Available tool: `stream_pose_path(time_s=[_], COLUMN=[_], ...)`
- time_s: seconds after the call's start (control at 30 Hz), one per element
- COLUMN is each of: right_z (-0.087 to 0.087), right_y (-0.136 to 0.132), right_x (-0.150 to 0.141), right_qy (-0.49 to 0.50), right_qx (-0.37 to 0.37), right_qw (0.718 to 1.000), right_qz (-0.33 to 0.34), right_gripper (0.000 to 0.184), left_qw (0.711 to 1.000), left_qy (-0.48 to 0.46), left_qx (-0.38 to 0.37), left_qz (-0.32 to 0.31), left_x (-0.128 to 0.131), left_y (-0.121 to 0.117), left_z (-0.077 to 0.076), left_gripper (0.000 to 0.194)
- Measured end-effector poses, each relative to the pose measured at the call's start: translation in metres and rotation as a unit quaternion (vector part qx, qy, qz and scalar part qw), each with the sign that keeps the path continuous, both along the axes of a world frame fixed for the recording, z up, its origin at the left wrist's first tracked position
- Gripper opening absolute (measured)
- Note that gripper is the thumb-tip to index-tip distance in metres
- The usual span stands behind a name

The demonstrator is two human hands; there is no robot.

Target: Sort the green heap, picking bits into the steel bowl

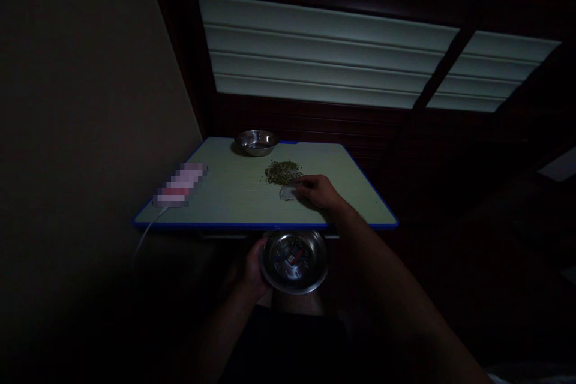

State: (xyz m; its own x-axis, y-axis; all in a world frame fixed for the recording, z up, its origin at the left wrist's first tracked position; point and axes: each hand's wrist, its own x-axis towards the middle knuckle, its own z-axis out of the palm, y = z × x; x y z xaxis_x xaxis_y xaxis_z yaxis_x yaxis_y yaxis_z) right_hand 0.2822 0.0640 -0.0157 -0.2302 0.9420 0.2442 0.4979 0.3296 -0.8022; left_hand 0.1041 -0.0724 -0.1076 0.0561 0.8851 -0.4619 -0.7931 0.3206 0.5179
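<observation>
Head view, dim light. A pale green tabletop with a blue edge (238, 192) carries a loose heap of small greenish-brown grains (282, 172), spread near its middle. The right hand (318, 191) has its fingers drawn together at the rim of a small, clear, shallow dish (287, 193), just beside the heap; whether they pinch it I cannot tell. The left hand (255, 270) grips the side of a round stainless-steel bowl (315, 267) below the near edge.

Progress, in my judgement: early. The grains lie ungathered on the tabletop; I can make out none in the held bowl.

Count: two steel bowls, one held and one at the far edge (256, 150); one heap; one clear dish; one pinkish, blurred-out item (182, 183); one white cable (146, 231).
</observation>
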Motion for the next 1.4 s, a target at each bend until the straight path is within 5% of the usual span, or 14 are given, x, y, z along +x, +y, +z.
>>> stream_pose_path(time_s=[0.5, 1.4], right_z=[0.011, 0.003], right_y=[-0.021, -0.047], right_x=[0.0, 0.003], right_qy=[-0.102, -0.035], right_qx=[-0.016, -0.069], right_qw=[0.994, 0.995], right_qz=[0.018, 0.054], right_gripper=[0.025, 0.035], left_qw=[1.0, 1.0], left_qy=[-0.011, -0.011], left_qx=[0.008, -0.002], left_qz=[0.002, 0.006], left_x=[0.001, 0.004], left_y=[0.001, -0.002], left_z=[-0.008, 0.007], left_gripper=[0.02, 0.019])
